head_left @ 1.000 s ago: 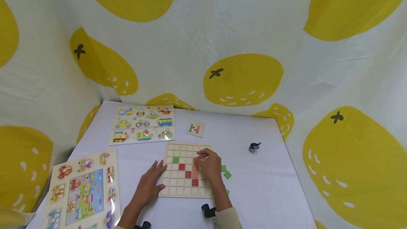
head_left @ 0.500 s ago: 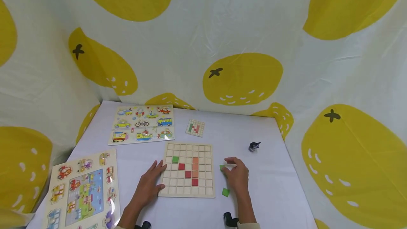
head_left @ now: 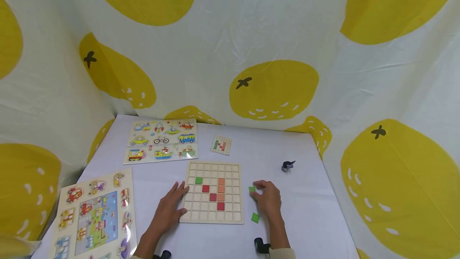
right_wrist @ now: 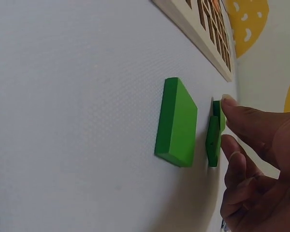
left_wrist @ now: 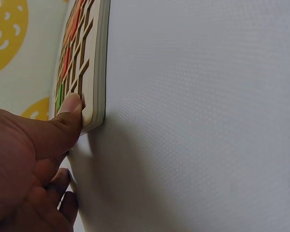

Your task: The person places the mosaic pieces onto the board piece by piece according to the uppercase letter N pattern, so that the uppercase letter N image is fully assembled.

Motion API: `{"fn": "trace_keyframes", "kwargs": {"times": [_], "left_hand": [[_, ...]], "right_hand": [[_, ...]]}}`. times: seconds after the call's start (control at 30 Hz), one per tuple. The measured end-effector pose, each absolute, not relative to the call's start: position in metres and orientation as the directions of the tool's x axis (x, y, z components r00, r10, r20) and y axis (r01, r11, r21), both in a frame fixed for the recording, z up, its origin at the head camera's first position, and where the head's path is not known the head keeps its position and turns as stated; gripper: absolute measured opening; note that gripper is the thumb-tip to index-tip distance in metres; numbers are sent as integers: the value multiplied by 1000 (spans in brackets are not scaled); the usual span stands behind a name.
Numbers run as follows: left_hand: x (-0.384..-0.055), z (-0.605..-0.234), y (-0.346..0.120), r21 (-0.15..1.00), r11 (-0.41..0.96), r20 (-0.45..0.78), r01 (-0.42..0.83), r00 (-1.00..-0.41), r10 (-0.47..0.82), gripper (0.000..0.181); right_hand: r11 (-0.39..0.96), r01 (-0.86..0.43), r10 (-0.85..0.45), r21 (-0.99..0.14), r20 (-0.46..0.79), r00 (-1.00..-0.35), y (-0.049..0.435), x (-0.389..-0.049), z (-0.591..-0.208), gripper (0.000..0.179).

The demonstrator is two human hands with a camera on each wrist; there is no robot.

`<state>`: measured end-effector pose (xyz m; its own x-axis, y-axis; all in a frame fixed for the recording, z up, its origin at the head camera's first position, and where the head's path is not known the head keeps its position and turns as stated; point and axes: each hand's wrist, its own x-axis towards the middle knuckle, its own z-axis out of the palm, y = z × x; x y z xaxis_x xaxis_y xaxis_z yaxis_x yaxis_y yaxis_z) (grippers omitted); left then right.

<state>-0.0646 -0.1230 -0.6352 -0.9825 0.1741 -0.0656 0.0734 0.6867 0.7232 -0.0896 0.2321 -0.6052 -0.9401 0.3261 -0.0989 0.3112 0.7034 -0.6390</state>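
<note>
A wooden grid board point(head_left: 230, 215) lies on the table, with green, red and orange square tiles in some of its cells. My left hand point(head_left: 167, 211) rests at its left edge, fingers spread; in the left wrist view the thumb point(left_wrist: 70, 108) presses on the board's rim. Right of the board, my right hand point(head_left: 267, 199) is at a green tile point(head_left: 252, 189), thumb and forefinger around it. In the right wrist view two green tiles point(right_wrist: 213, 142) lie by the fingertips; whether they are pinched is unclear. Nearer lies another green tile point(head_left: 255, 218).
Behind the board lies a small pattern card point(head_left: 221, 145) with a coloured grid. A vehicle puzzle point(head_left: 161, 141) lies back left, and another picture puzzle point(head_left: 95, 215) front left. A small dark figure point(head_left: 287, 166) stands on the right. A lemon-print curtain point(head_left: 230, 43) encloses the table.
My right hand has moved right, from the orange tiles on the board to the loose green tiles. Three orange tiles now show uncovered. My left hand has stayed at the board's edge.
</note>
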Motion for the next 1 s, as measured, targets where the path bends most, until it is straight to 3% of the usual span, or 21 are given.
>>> {"fn": "trace_keyframes", "kwargs": {"times": [0.5, 1.0], "left_hand": [[-64, -634, -123, 720, 688, -45, 89, -984, 174, 83], [-65, -637, -123, 712, 695, -35, 96, -984, 172, 84]], "right_hand": [[745, 336, 333, -576, -115, -936, 229, -96, -610, 24], [689, 257, 271, -678, -88, -959, 208, -87, -592, 11]]}}
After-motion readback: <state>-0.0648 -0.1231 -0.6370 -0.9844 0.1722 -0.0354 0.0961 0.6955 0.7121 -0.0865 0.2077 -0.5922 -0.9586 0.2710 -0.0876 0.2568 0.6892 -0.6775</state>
